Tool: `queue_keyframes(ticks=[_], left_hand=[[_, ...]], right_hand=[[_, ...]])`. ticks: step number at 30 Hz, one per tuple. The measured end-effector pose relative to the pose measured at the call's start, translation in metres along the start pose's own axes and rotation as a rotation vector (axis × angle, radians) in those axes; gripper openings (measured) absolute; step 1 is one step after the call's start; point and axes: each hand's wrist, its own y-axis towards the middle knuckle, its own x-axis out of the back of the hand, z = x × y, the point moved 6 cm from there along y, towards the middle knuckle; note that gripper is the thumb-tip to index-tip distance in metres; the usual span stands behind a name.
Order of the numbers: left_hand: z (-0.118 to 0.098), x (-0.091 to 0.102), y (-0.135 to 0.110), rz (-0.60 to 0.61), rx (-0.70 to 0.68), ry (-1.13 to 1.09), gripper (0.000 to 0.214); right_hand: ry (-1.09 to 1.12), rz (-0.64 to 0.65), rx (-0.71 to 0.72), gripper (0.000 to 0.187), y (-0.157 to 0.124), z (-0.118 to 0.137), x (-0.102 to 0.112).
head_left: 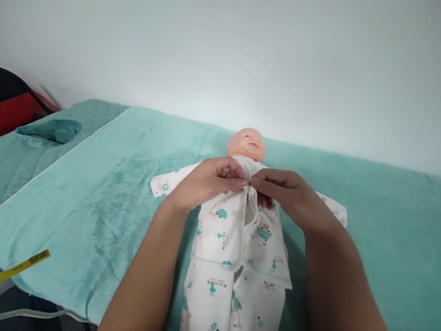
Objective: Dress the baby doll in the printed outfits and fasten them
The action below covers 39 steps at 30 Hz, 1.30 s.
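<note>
A baby doll [247, 143] lies on its back, dressed in a white baby jacket [220, 230] printed with small teal and pink figures. My left hand [215, 179] pinches the jacket's front edge at the upper chest. Close against it, my right hand [282, 186] is closed on the opposite edge, with thumb and forefinger meeting the left fingertips. Whatever lies between the fingertips is hidden. Below them the front gapes, and a pale button [240, 216] shows on one edge. Matching white trousers [210, 301] cover the lower body. Both sleeves stretch out sideways.
A teal plush cover [117, 220] spreads under the doll, up to a white wall [220, 59]. To the left are a folded teal cloth [51, 131], a red and black object [17, 108], a yellow strip [25, 265] and a pale cable [37, 314].
</note>
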Motion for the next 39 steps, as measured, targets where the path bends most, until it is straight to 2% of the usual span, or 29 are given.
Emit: queue_keyframes(ticks=[5, 15, 19, 24, 29, 34, 39], left_hand=[[0.005, -0.002, -0.005, -0.082, -0.038, -0.058, 0.012], [0.007, -0.003, -0.002, -0.051, -0.099, -0.166, 0.006], [0.007, -0.005, -0.001, -0.047, -0.101, -0.14, 0.008], [0.009, -0.004, 0.0, -0.064, -0.091, -0.1, 0.01], [0.01, -0.004, -0.001, -0.066, -0.065, -0.076, 0.014], [0.008, -0.004, -0.002, -0.073, -0.05, 0.002, 0.018], [0.006, -0.003, -0.003, -0.1, -0.047, 0.045, 0.012]], right_hand=[[0.027, 0.002, 0.015, 0.037, 0.002, -0.003, -0.001], [0.015, -0.013, 0.022, 0.039, 0.003, -0.004, 0.0], [0.063, -0.011, 0.042, 0.036, 0.003, -0.008, 0.001], [0.061, -0.024, 0.022, 0.016, 0.007, -0.014, 0.002], [0.026, -0.015, 0.014, 0.027, 0.008, -0.011, -0.002], [-0.076, -0.088, 0.026, 0.025, 0.007, -0.005, -0.004], [-0.102, -0.094, 0.046, 0.027, 0.008, -0.005, -0.003]])
